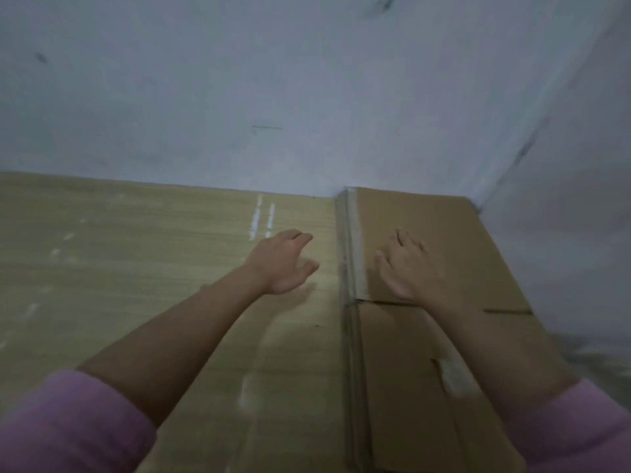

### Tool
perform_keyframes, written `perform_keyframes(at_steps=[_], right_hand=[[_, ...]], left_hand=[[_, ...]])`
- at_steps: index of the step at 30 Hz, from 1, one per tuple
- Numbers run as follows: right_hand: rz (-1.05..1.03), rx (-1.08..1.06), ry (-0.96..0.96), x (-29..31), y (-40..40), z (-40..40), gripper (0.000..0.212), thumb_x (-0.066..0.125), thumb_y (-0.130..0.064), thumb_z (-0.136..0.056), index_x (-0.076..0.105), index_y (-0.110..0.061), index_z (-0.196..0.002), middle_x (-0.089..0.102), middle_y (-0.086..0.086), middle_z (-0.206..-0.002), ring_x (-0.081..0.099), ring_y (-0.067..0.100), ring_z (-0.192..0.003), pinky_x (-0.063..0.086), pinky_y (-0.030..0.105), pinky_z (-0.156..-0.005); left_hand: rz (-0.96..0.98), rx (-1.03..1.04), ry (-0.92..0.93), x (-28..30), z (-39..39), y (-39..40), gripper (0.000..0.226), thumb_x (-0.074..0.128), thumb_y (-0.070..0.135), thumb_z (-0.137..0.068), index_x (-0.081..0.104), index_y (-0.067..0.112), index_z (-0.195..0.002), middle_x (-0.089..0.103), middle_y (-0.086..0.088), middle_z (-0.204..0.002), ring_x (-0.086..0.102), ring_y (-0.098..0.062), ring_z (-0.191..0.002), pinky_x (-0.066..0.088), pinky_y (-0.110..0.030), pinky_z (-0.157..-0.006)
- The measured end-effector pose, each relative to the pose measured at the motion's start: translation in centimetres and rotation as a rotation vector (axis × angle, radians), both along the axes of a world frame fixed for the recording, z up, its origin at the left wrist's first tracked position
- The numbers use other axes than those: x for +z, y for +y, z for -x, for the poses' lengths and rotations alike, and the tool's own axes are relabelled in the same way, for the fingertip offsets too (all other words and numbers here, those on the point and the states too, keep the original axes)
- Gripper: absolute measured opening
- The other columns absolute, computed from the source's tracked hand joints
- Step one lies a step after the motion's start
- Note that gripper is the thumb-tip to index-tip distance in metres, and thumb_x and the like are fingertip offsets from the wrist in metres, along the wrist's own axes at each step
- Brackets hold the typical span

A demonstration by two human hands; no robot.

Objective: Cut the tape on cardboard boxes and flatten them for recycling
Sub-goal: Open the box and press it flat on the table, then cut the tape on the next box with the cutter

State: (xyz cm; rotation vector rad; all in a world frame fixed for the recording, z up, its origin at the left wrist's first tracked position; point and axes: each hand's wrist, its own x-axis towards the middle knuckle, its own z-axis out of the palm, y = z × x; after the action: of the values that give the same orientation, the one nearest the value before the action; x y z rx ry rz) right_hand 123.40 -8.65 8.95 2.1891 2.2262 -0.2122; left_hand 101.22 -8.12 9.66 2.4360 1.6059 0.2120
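Note:
A stack of flattened brown cardboard boxes (454, 240) lies on the right side of a light wooden table (136, 268), reaching into the wall corner. Clear tape (356, 247) runs along the stack's left edge. My right hand (406, 268) rests flat on the top sheet with fingers spread. My left hand (283, 264) hovers just left of the stack over the bare wood, fingers loosely curved and holding nothing. Both arms wear pink sleeves.
A pale grey wall (273, 97) stands behind the table and turns a corner at the right (580, 199). White scuff marks (263, 216) streak the tabletop. The frame is dim and blurred.

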Motion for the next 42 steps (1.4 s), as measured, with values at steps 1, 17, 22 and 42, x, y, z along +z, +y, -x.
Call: perform_keyframes(at_steps=[1,17,22,42], right_hand=[[-0.021,0.043,0.011,0.7,0.5,2.2,0.056,0.028,-0.031,-0.101,0.019,0.000,-0.147,0.019,0.017,-0.155,0.020,0.026,-0.142,0.013,0.039,-0.114],[-0.331,0.328,0.208,6.8,1.7,39.3,0.048,0.037,-0.027,-0.101,0.037,0.000,-0.141,0.041,0.016,-0.144,0.036,0.027,-0.134,0.026,0.038,-0.108],[-0.398,0.385,0.376,6.8,0.7,49.0,0.048,0.039,-0.029,-0.095,0.053,0.004,-0.128,0.055,0.020,-0.130,0.051,0.032,-0.121,0.037,0.038,-0.102],[-0.245,0.515,0.389,1.4,9.1,86.2,0.049,0.033,-0.031,-0.091,0.057,0.000,-0.121,0.059,0.018,-0.122,0.055,0.033,-0.111,0.043,0.040,-0.092]], left_hand=[[-0.029,-0.006,0.017,0.8,2.0,0.0,0.056,0.043,0.043,-0.096,0.034,0.014,-0.143,0.037,-0.004,-0.147,0.034,-0.021,-0.135,0.030,-0.032,-0.105],[-0.237,0.109,0.327,9.7,43.1,-4.7,0.095,-0.006,0.063,-0.069,0.039,0.019,-0.141,0.042,-0.001,-0.145,0.037,-0.017,-0.133,0.022,-0.028,-0.108],[-0.236,0.192,0.284,10.0,53.2,-6.1,0.096,-0.005,0.063,-0.068,0.043,0.018,-0.138,0.046,-0.001,-0.141,0.041,-0.018,-0.130,0.025,-0.030,-0.106],[-0.047,0.252,0.259,5.9,85.6,2.0,0.055,0.026,0.048,-0.098,0.036,0.018,-0.143,0.038,0.000,-0.149,0.033,-0.016,-0.137,0.023,-0.034,-0.112]])
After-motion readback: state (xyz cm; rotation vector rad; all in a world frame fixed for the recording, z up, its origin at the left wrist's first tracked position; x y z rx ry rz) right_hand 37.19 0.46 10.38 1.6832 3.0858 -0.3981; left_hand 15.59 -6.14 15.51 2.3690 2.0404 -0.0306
